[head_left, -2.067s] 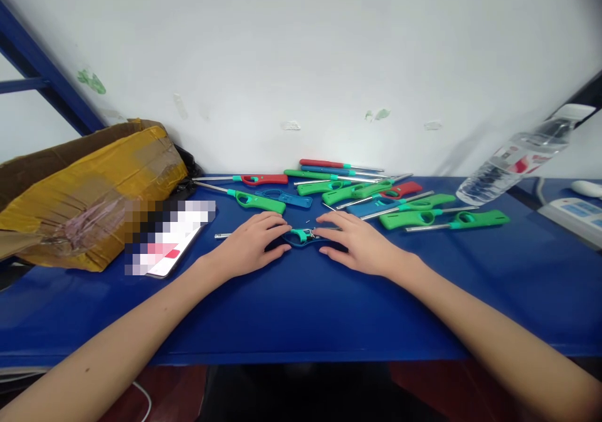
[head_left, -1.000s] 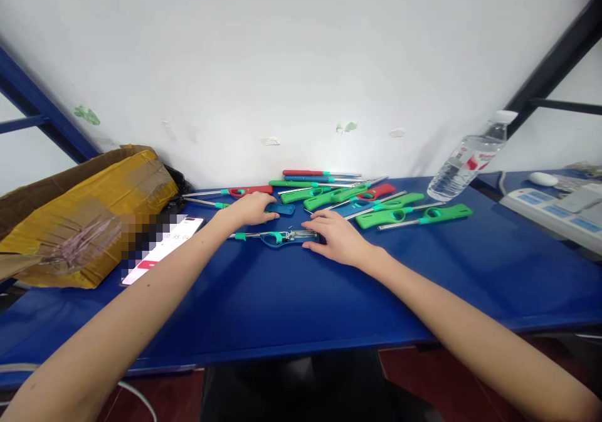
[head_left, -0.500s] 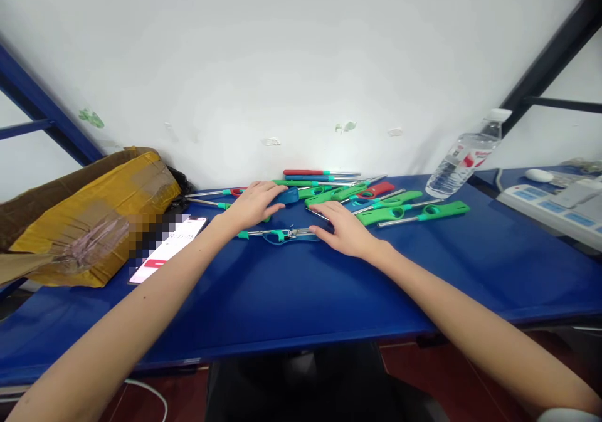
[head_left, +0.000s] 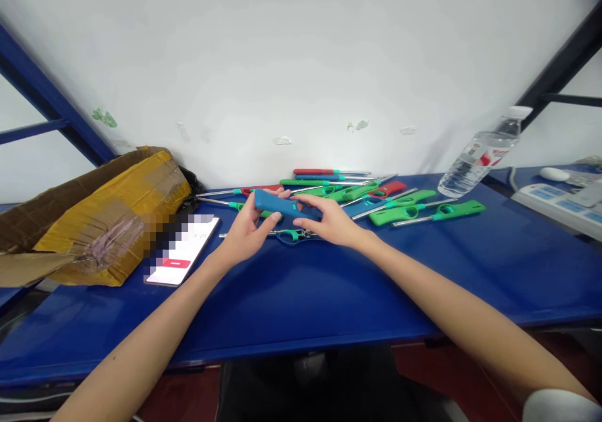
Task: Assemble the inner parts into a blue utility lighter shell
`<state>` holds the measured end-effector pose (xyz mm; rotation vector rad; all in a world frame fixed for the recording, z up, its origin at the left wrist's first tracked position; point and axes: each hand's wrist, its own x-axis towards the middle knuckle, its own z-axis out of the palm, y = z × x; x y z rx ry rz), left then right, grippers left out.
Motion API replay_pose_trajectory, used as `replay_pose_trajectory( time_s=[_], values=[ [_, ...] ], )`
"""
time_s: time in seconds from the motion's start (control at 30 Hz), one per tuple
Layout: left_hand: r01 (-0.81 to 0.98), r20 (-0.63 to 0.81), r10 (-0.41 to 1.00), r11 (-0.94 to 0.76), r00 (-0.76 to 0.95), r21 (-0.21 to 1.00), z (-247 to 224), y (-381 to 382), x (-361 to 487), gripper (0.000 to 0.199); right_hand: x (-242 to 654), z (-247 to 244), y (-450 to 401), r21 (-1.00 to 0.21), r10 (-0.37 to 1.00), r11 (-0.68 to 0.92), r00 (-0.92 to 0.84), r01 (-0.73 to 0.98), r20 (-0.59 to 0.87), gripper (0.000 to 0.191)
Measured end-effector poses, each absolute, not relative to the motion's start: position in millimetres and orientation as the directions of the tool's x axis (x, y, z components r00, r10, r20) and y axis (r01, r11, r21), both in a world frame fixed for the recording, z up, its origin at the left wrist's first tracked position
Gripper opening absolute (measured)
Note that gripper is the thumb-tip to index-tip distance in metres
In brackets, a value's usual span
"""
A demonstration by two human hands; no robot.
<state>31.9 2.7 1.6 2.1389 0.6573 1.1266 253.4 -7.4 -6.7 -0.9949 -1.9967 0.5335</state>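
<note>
A blue lighter casing (head_left: 277, 203) is held above the table between both hands. My left hand (head_left: 249, 229) grips its left end, thumb in front. My right hand (head_left: 332, 220) pinches its right end between thumb and fingers. Just beneath, an opened blue lighter (head_left: 301, 237) with bare metal parts and a teal piece lies on the table, partly covered by my right hand. Behind the hands lie several long-nosed lighters, among them a red one (head_left: 314, 172) and a green one (head_left: 458, 209) at the right.
On the blue table (head_left: 291, 296), a phone (head_left: 181, 253) and a taped cardboard box (head_left: 117, 221) are at the left. A tilted water bottle (head_left: 482, 155) leans at the back right, near a white power strip (head_left: 555, 202). A white wall rises behind.
My left hand has come back toward me, lifting the blue casing off the pile. My right hand has closed on the casing's right end. The view has shifted slightly.
</note>
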Motion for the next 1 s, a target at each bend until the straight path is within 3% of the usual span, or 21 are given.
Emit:
replay_pose_trajectory(
  time_s=[0.13,0.33,0.43,0.5,0.6,0.67,0.77,0.9,1.0],
  values=[
    [0.261,0.521,0.649,-0.730,0.554,0.632,5.4,3.7,16.6,0.034,265.6,-7.3,-9.9,-0.583,0.762,0.647,-0.414,0.491,0.497,0.045],
    [0.317,0.684,0.550,-0.835,0.479,0.449,6.1,0.3,22.7,0.029,268.4,-6.0,-14.0,-0.404,0.689,0.688,-0.367,0.603,0.625,0.049],
    [0.397,0.781,0.473,-0.862,0.408,0.314,2.6,-5.2,30.0,0.028,259.5,-8.9,-19.1,-0.429,0.704,0.600,-0.191,0.675,0.684,0.051],
    [0.465,0.830,0.410,-0.860,0.378,0.212,-1.4,-8.0,32.6,0.031,252.2,-10.9,-23.0,-0.552,0.739,0.530,-0.030,0.644,0.673,0.047],
    [0.530,0.858,0.303,-0.847,0.415,0.042,-9.9,-10.0,34.2,0.039,241.7,-9.6,-28.0,-0.890,0.911,0.319,0.154,0.327,0.383,0.036],
    [0.535,0.845,0.238,-0.843,0.478,-0.066,-16.1,-10.7,35.6,0.041,236.3,-5.0,-30.9,-0.995,0.987,0.093,0.131,0.042,0.098,0.031],
    [0.528,0.826,0.171,-0.832,0.537,-0.171,-23.8,-11.5,39.5,0.037,232.5,3.4,-34.4,-0.979,0.994,-0.102,0.021,-0.175,-0.107,0.028],
    [0.498,0.799,0.159,-0.845,0.579,-0.193,-31.4,-10.0,45.9,0.022,233.0,5.8,-36.2,-0.942,0.981,-0.193,-0.079,-0.275,-0.178,0.017],
    [0.388,0.774,0.133,-0.909,0.619,-0.153,-38.2,-6.5,50.5,0.028,233.6,2.5,-35.0,-0.919,0.972,-0.225,-0.143,-0.322,-0.188,0.009]
  ],
)
